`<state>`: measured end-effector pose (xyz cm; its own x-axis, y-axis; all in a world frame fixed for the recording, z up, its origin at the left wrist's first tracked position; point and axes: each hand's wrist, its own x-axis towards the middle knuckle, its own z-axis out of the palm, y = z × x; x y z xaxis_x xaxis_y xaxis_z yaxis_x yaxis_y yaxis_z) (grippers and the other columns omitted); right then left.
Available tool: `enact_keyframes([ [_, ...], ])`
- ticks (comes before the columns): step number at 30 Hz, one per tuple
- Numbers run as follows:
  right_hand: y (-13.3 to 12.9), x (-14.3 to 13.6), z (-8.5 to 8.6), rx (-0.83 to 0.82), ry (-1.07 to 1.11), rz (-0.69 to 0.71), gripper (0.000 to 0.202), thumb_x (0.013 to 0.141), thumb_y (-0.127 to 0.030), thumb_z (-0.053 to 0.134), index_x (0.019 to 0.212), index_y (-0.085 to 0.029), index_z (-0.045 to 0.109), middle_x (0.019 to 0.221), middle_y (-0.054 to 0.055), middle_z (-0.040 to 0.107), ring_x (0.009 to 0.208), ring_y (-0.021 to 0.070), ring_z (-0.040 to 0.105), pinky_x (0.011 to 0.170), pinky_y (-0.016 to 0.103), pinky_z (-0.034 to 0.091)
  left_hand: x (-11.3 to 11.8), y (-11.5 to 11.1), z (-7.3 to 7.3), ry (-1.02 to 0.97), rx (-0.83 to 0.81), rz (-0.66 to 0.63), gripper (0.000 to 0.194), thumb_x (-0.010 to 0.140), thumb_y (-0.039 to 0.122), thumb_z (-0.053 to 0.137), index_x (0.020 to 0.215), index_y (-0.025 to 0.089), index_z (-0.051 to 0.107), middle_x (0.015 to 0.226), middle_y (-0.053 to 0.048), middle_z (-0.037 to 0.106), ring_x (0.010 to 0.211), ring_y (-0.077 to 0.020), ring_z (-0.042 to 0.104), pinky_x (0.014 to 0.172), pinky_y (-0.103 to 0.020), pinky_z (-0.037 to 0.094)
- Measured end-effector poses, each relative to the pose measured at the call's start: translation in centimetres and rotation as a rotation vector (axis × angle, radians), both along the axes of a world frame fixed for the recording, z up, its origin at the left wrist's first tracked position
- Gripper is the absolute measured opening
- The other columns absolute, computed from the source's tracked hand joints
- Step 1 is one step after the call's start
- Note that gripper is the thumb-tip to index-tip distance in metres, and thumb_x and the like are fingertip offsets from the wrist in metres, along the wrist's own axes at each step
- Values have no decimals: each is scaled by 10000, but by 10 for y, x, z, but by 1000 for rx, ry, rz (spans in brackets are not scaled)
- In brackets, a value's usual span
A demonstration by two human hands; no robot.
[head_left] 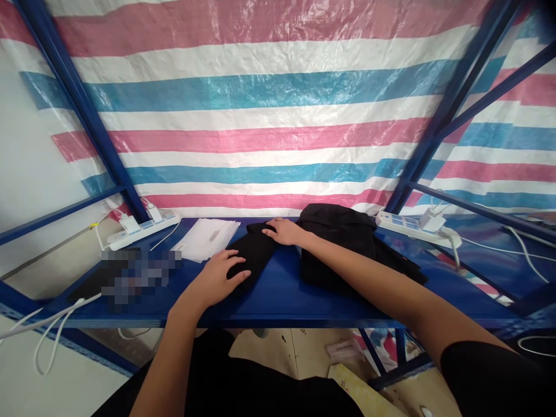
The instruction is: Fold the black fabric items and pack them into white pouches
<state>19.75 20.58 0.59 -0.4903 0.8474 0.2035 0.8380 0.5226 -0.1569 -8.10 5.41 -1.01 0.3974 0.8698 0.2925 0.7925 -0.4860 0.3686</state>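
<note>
A narrow folded piece of black cloth (257,258) lies at a slant on the blue tabletop (282,295); its exact kind cannot be made out. My left hand (217,279) rests on its near left edge with fingers spread. At its far end, my right hand (285,231) lies on top with fingers stretched out. Just right of the cloth sits a larger heap of folded black fabric (332,231), partly hidden behind my right forearm.
White papers (206,237) lie left of the cloth. Power strips with plugged-in chargers stand at the left (143,229) and right (417,229) ends. White cables (56,318) hang at the left. Blue metal posts and a striped sheet (269,133) enclose the back.
</note>
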Motion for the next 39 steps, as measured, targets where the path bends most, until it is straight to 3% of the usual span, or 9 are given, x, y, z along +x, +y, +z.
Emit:
enact_keyframes([
  [13, 39, 10, -44, 20, 230, 271, 705, 1136, -601, 397, 1656, -139, 516, 1684, 197, 512, 1613, 372, 425, 1364, 591, 264, 21, -39, -23, -71, 121, 256, 366, 1045, 275, 574, 1320, 168, 791, 1491, -160, 661, 1315, -335, 688, 1144, -500, 563],
  [18, 41, 10, -46, -3, 251, 261, 749, 1130, -638, 379, 1657, -123, 512, 1680, 197, 518, 1619, 375, 415, 1366, 574, 272, 14, -49, -19, 117, 288, 70, 432, 1088, 251, 491, 1461, 216, 707, 1669, -100, 545, 1642, -351, 347, 1325, -587, 340],
  [21, 40, 9, -46, -21, 263, 279, 749, 1126, -654, 376, 1645, -137, 533, 1667, 188, 537, 1617, 368, 423, 1372, 568, 263, 5, -57, -20, 214, 232, -101, 525, 1132, 395, 489, 1643, 282, 527, 1708, -65, 510, 1616, -290, 411, 1326, -535, 348],
  [24, 34, 9, -40, -17, 277, 271, 762, 1107, -677, 422, 1648, -152, 527, 1683, 186, 516, 1627, 389, 399, 1365, 597, 266, 5, -74, -26, 285, 212, -138, 797, 1034, 626, 632, 1713, 267, 416, 1753, -114, 433, 1592, -356, 434, 1283, -570, 391],
  [28, 20, 15, -16, 109, 389, 184, 742, 1114, -658, 428, 1651, -152, 508, 1679, 208, 514, 1584, 396, 462, 1324, 605, 341, 23, -103, -30, 437, 256, -107, 751, 983, 314, 741, 1681, 281, 466, 1720, -136, 481, 1439, -391, 575, 1155, -576, 497],
  [30, 9, 20, 3, 152, 483, 146, 707, 1123, -628, 440, 1634, -147, 524, 1638, 213, 559, 1539, 382, 519, 1295, 586, 388, 33, -114, -23, 490, 273, -135, 714, 963, 80, 638, 1637, 282, 519, 1639, -129, 582, 1331, -355, 653, 1090, -536, 537],
  [33, -15, 25, 30, 79, 640, 151, 639, 1078, -634, 569, 1501, -162, 650, 1520, 196, 662, 1371, 353, 660, 1178, 539, 516, 41, -118, 5, 418, 215, -196, 578, 951, 17, 582, 1464, 274, 652, 1389, -79, 755, 1117, -281, 741, 979, -436, 580],
  [36, -48, 30, 48, -321, 697, 386, 597, 1061, -678, 582, 1303, -162, 759, 1224, 151, 796, 1087, 280, 769, 989, 451, 615, 42, -103, 46, 203, 108, -106, 249, 1024, 186, 618, 1243, 261, 712, 1223, -50, 781, 885, -220, 753, 757, -333, 569],
  [39, -79, 35, 57, -715, 734, 704, 783, 1035, -806, 493, 1353, -134, 739, 1164, 161, 799, 1076, 263, 768, 945, 404, 614, 38, -73, 81, 17, 133, -39, 190, 1087, 361, 594, 1169, 269, 739, 1138, -36, 806, 930, -233, 766, 817, -331, 556],
])
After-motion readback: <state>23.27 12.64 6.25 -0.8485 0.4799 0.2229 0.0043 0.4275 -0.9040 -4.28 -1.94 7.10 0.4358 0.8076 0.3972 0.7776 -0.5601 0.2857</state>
